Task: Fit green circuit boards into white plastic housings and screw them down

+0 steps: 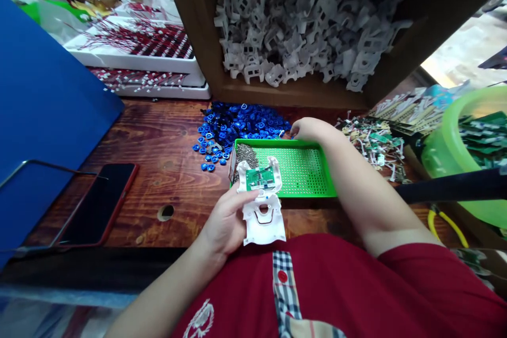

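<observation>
Here, phone (101,203): dark glossy face, red edge, long axis slanting, near the front left corner of the bench (170,137), reddish grained wood
Trays (158,60): 2, smooth white, stacked by the far left edge, holding thin red wires (146,37)
Left hand (227,222): thumb pressed on top, clamped on the white housing; other fingers mostly hidden
Blue pieces (245,124): small, glossy, ring-like, heaped toward the far edge
White housing (264,222): above the bench's front edge, overlapping the basket's front left corner; long axis front to back, circuit board (259,178) end pointing away, broad curved end toward the red shirt (332,280); matte, with cutouts
Basket (285,142): green, perforated, metal bits (247,154) at its left end
Right hand (311,129): fingers bent down beyond the basket's far rim; whether apart or together, cannot tell
</observation>
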A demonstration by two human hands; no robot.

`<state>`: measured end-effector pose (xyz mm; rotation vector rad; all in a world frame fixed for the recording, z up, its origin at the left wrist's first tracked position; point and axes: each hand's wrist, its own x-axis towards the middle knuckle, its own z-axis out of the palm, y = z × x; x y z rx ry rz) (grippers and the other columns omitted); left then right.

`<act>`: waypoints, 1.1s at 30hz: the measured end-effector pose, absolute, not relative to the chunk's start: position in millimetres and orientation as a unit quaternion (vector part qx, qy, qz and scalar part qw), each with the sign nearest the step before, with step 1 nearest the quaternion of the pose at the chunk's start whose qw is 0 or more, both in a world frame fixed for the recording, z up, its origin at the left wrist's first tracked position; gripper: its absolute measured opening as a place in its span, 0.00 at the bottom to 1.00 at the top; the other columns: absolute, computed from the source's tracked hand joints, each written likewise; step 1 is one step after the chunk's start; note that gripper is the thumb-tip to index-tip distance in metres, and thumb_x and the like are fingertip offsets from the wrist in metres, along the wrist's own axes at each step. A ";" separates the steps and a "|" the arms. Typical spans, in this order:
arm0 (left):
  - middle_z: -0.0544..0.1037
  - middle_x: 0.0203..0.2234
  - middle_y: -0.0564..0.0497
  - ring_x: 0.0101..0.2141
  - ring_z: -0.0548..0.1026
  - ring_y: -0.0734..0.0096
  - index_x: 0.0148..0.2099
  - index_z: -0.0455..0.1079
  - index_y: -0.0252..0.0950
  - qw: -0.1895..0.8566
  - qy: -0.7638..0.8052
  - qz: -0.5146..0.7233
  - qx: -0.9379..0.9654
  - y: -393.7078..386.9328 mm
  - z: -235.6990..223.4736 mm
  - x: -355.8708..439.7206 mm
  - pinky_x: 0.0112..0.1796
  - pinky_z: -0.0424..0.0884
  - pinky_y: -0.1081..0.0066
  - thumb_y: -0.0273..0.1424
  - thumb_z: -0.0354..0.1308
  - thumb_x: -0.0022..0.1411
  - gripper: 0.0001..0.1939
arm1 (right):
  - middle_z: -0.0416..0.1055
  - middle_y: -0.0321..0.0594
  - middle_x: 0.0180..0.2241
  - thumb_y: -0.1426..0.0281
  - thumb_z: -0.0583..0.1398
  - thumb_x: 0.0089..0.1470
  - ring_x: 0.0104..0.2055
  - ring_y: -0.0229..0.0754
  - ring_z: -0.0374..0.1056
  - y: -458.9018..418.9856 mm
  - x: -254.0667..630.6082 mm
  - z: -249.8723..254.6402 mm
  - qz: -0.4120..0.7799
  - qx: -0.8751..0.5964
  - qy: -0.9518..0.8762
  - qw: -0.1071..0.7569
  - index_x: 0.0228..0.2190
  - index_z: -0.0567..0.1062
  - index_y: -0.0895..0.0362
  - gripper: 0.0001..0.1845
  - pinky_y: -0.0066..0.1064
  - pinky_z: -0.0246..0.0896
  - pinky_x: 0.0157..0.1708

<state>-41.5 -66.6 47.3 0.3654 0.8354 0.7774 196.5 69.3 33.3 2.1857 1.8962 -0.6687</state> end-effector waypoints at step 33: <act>0.73 0.50 0.47 0.51 0.71 0.65 0.59 0.52 0.40 0.742 0.371 0.393 0.398 -85.0 45.4 -27.8 0.51 0.66 0.69 0.20 0.61 0.51 0.36 | 0.71 0.38 0.32 0.69 0.61 0.53 0.35 0.37 0.64 -100.1 139.9 56.9 0.066 0.415 0.865 -0.273 0.40 0.73 0.54 0.11 0.31 0.62 0.36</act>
